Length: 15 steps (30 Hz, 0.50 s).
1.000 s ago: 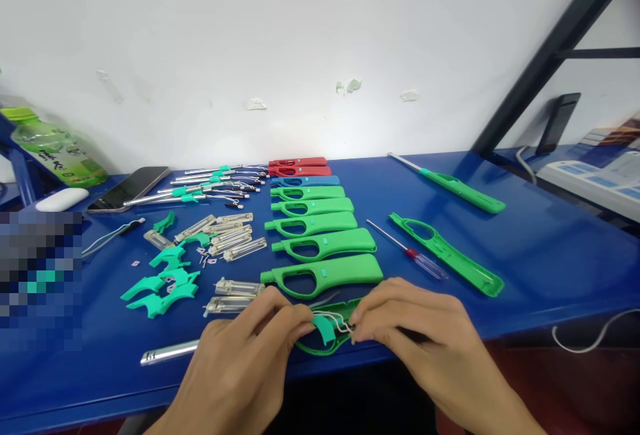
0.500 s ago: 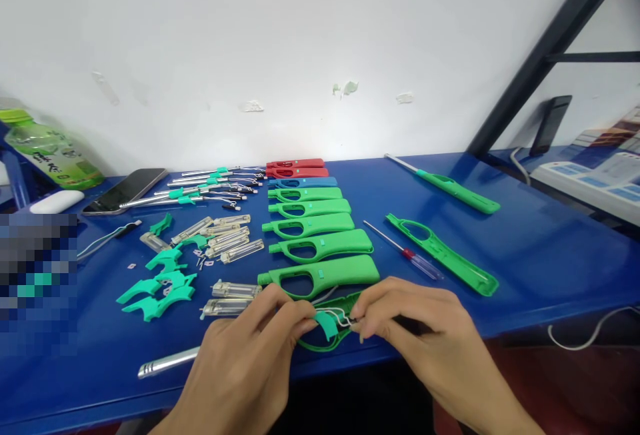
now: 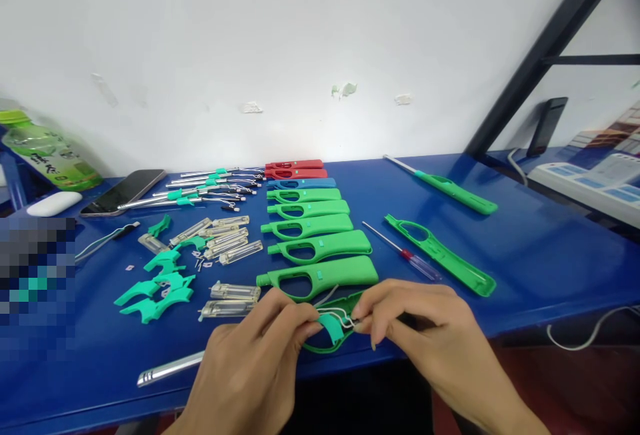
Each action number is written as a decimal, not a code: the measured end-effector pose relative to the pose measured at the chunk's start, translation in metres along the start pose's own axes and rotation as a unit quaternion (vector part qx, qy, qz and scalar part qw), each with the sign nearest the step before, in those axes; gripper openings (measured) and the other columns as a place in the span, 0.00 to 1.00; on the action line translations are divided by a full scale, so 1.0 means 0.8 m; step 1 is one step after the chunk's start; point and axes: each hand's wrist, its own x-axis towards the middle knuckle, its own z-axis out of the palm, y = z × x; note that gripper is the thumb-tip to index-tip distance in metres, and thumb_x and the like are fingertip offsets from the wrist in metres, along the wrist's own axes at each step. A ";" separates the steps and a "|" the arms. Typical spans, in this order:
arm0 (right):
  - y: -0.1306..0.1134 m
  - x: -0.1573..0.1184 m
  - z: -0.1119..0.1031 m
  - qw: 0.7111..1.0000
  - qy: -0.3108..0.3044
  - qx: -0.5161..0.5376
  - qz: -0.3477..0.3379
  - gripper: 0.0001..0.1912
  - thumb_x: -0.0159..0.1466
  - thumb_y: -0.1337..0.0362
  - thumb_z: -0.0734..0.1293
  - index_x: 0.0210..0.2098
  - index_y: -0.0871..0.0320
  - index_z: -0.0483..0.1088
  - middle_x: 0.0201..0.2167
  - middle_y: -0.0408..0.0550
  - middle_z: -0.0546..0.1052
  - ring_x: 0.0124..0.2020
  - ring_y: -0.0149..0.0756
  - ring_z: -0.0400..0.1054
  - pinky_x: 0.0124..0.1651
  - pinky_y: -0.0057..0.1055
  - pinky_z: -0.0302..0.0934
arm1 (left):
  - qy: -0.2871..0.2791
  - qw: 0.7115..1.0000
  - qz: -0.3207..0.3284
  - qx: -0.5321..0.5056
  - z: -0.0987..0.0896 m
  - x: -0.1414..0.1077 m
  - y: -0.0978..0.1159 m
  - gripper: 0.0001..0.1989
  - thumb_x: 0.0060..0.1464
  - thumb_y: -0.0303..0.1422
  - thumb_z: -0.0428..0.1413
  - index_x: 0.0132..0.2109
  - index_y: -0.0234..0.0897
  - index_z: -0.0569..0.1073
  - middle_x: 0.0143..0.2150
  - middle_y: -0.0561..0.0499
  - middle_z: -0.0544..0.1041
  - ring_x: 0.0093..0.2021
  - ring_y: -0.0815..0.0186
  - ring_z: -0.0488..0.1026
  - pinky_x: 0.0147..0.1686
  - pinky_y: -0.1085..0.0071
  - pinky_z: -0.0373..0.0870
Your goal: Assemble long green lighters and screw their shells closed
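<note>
At the front edge of the table lies a green lighter half-shell (image 3: 320, 348), partly covered by both hands. My left hand (image 3: 255, 355) is closed, thumb and finger pinching a teal trigger (image 3: 332, 328) over the shell. From behind that hand a silver lighter tube (image 3: 170, 368) sticks out to the left. My right hand (image 3: 425, 328) pinches the ends of thin white wires (image 3: 341, 315) that loop across the shell; its fingertips hide what the wires run to.
Green, blue and red lighter shells (image 3: 320, 248) are lined up beyond my hands. Clear fuel tanks (image 3: 230, 308), teal triggers (image 3: 167, 288) and tubes with wires (image 3: 185, 198) lie left. To the right are a screwdriver (image 3: 420, 265), an open green half-shell (image 3: 445, 258) and a lighter (image 3: 455, 192).
My right fingertips have shifted slightly along the white wires, and the trigger has moved a little to the right with my left hand. The camera view has shifted slightly.
</note>
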 end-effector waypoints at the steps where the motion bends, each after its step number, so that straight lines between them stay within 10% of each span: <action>1: 0.000 0.000 0.000 1.000 0.002 0.003 0.001 0.18 0.66 0.80 0.69 0.26 0.53 0.79 0.35 0.39 0.85 0.34 0.29 0.83 0.42 0.19 0.78 | 0.001 1.000 0.002 -0.004 0.000 0.000 0.000 0.08 0.76 0.28 0.50 0.49 0.44 0.73 0.38 0.55 0.79 0.31 0.70 0.78 0.20 0.74 0.64; 15: 0.012 -0.005 -0.004 0.973 0.014 -0.181 -0.144 0.12 0.69 0.75 0.73 0.37 0.50 0.78 0.36 0.36 0.87 0.41 0.34 0.83 0.48 0.30 0.73 | 0.012 0.997 0.034 0.070 0.002 -0.011 -0.008 0.17 0.71 0.20 0.49 0.54 0.45 0.77 0.47 0.52 0.83 0.38 0.68 0.84 0.27 0.75 0.74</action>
